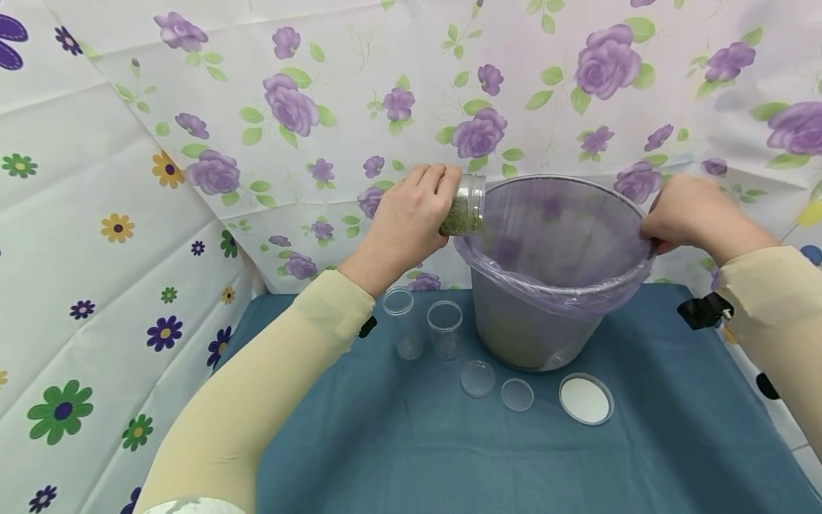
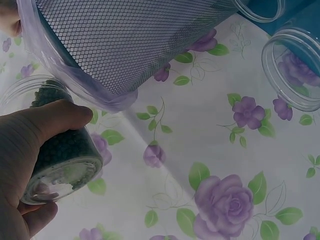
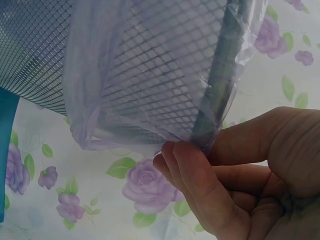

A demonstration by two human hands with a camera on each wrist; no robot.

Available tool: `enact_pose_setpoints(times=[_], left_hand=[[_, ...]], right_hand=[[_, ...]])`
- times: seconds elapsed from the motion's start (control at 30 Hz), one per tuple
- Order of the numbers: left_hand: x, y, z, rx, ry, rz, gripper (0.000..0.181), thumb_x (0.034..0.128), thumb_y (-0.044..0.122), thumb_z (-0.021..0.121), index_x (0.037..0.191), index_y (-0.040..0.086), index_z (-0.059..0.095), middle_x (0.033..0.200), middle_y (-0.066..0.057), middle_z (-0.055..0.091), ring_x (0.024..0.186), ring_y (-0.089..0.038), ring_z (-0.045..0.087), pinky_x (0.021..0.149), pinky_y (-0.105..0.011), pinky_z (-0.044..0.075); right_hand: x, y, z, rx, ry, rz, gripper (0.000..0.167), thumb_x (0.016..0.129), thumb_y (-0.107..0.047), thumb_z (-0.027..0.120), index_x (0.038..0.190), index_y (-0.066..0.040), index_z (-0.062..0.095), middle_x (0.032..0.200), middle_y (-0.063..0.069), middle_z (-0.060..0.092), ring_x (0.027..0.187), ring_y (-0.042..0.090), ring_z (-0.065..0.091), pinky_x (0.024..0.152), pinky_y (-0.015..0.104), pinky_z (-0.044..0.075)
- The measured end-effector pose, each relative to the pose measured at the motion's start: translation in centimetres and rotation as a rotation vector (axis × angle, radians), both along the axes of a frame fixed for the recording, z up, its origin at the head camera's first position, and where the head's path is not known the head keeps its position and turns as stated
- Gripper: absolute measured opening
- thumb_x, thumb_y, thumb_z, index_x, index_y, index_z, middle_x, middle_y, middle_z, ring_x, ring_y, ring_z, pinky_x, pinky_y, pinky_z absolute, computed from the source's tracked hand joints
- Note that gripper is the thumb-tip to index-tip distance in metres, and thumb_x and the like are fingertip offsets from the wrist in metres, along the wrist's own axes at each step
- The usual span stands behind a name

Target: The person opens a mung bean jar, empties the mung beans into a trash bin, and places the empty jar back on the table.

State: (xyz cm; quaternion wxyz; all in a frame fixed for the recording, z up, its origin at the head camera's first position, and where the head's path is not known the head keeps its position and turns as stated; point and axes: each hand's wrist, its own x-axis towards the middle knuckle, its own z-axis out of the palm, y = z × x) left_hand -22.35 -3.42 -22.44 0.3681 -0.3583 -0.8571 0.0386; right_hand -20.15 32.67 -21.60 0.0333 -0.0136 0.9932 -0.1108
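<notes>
My left hand (image 1: 414,214) grips a clear jar (image 1: 474,203) part filled with small green grains, tilted on its side. Its mouth faces the left edge of a mesh trash can (image 1: 536,325). In the left wrist view the grains (image 2: 65,150) show dark through the jar wall, with the thumb across it. A thin purple trash bag (image 1: 559,296) lines the can and folds over its rim. At the can's right side my right hand (image 1: 690,218) pinches the bag-covered rim, as the right wrist view shows with fingers (image 3: 195,170) and thumb on the plastic.
Two clear jars without lids, a narrow one (image 1: 409,328) and a wider one (image 1: 445,332), stand left of the can. In front lie two clear lids (image 1: 478,378) and a white-centred lid (image 1: 585,400). Flowered cloth (image 1: 359,64) hangs behind the blue table (image 1: 411,450).
</notes>
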Motion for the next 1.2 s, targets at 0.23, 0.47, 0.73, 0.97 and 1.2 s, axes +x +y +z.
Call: enact_pose_setpoints(times=[0.23, 0.47, 0.73, 0.97, 1.2], left_hand=[[-0.02, 0.08, 0.00, 0.000, 0.002, -0.007, 0.066, 0.0653, 0.022, 0.076, 0.123, 0.004, 0.049, 0.117, -0.013, 0.059, 0.110, -0.028, 0.056, 0.093, -0.037, 0.051], [0.00, 0.18, 0.09, -0.006, 0.008, -0.009, 0.066, 0.0652, 0.021, 0.076, 0.124, 0.004, 0.049, 0.118, -0.013, 0.059, 0.110, -0.028, 0.056, 0.094, -0.036, 0.050], [0.02, 0.14, 0.15, -0.022, 0.011, -0.005, 0.069, 0.0657, 0.021, 0.076, 0.126, 0.003, 0.048, 0.120, -0.014, 0.058, 0.112, -0.028, 0.055, 0.095, -0.037, 0.050], [0.02, 0.08, 0.20, -0.033, 0.001, -0.004, 0.071, 0.0656, 0.022, 0.078, 0.127, 0.003, 0.048, 0.122, -0.015, 0.057, 0.114, -0.028, 0.055, 0.097, -0.037, 0.049], [0.01, 0.10, 0.20, -0.032, 0.017, -0.019, 0.068, 0.0679, 0.020, 0.075, 0.127, 0.004, 0.048, 0.122, -0.015, 0.057, 0.115, -0.028, 0.054, 0.097, -0.037, 0.049]], right_hand=[[-0.02, -0.02, -0.12, 0.002, 0.006, 0.000, 0.023, 0.074, -0.017, 0.059, 0.058, -0.003, 0.068, 0.046, 0.000, 0.062, 0.046, 0.016, 0.062, 0.049, 0.030, 0.041], [-0.03, 0.00, -0.15, 0.015, 0.017, -0.004, 0.024, 0.074, -0.017, 0.059, 0.055, -0.004, 0.067, 0.045, 0.000, 0.061, 0.046, 0.016, 0.062, 0.051, 0.031, 0.040], [-0.13, -0.06, -0.18, 0.039, 0.025, 0.005, 0.025, 0.073, -0.017, 0.058, 0.053, -0.005, 0.066, 0.044, -0.002, 0.061, 0.046, 0.016, 0.062, 0.054, 0.032, 0.040], [-0.20, -0.13, -0.22, 0.052, 0.038, 0.003, 0.025, 0.073, -0.018, 0.058, 0.052, -0.005, 0.065, 0.044, -0.001, 0.060, 0.046, 0.016, 0.061, 0.061, 0.037, 0.038], [-0.14, -0.16, -0.26, 0.035, 0.031, -0.003, 0.025, 0.073, -0.017, 0.057, 0.053, -0.004, 0.065, 0.045, 0.000, 0.060, 0.046, 0.016, 0.061, 0.058, 0.035, 0.038]])
